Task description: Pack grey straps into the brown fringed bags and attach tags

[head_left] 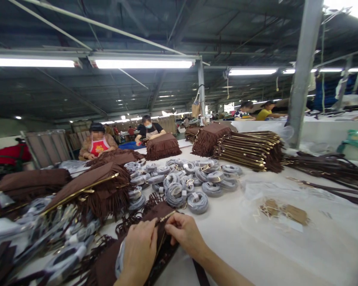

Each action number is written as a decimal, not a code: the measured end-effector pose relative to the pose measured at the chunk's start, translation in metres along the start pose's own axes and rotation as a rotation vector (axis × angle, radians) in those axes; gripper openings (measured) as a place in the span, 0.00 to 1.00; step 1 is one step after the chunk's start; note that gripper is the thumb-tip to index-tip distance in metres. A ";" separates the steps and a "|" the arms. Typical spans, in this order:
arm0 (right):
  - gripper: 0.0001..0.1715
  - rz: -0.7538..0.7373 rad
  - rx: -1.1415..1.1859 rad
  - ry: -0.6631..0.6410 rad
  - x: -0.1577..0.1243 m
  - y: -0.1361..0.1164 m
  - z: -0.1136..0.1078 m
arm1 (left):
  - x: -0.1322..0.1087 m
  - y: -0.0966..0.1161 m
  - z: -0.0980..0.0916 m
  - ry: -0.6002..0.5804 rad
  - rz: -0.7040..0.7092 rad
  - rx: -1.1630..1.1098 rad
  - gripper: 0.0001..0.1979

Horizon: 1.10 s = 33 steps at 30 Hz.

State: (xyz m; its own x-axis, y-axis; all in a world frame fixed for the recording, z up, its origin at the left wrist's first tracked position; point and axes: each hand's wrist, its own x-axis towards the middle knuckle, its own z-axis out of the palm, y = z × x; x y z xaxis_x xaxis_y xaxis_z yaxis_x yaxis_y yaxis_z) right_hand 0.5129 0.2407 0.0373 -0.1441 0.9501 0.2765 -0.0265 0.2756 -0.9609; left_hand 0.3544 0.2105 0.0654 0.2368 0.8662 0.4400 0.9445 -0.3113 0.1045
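Note:
A brown fringed bag with a gold-coloured zipper edge lies at the front of the table, under my hands. My left hand is closed on its upper edge, fingers pressed together, with a grey wrapped coil partly hidden beside the wrist. My right hand pinches the gold metal part at the bag's far end, thumb and forefinger together. A dark strap hangs below my right forearm. Just beyond the bag sit many grey wrapped strap coils.
Brown fringed bags are piled at left, more stacked bags at the back right. Dark straps lie far right. Brown tags rest on clear plastic. Several people work beyond the table.

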 end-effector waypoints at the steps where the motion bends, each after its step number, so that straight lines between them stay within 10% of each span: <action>1: 0.05 -0.007 0.015 -0.004 0.000 0.001 0.000 | -0.002 0.001 0.002 0.011 0.025 -0.024 0.20; 11: 0.04 -0.039 0.006 -0.029 -0.004 0.006 -0.001 | 0.026 0.012 0.005 -0.061 -0.142 -0.691 0.12; 18: 0.04 -0.075 0.018 0.104 0.001 -0.010 -0.019 | 0.041 0.013 0.019 0.021 -0.199 -0.840 0.12; 27: 0.20 0.083 0.609 -0.104 -0.003 -0.030 -0.035 | 0.035 0.015 0.021 0.008 -0.244 -1.162 0.11; 33: 0.20 -0.006 0.445 -0.022 0.002 -0.024 -0.039 | 0.035 0.017 0.023 -0.031 -0.241 -1.170 0.12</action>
State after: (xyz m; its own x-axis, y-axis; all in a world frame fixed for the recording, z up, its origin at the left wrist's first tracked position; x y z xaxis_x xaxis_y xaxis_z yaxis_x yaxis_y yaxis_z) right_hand 0.5518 0.2420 0.0615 -0.1639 0.9441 0.2862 -0.4497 0.1867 -0.8735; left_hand 0.3844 0.2447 0.0618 0.1026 0.9553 0.2771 0.1890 -0.2922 0.9375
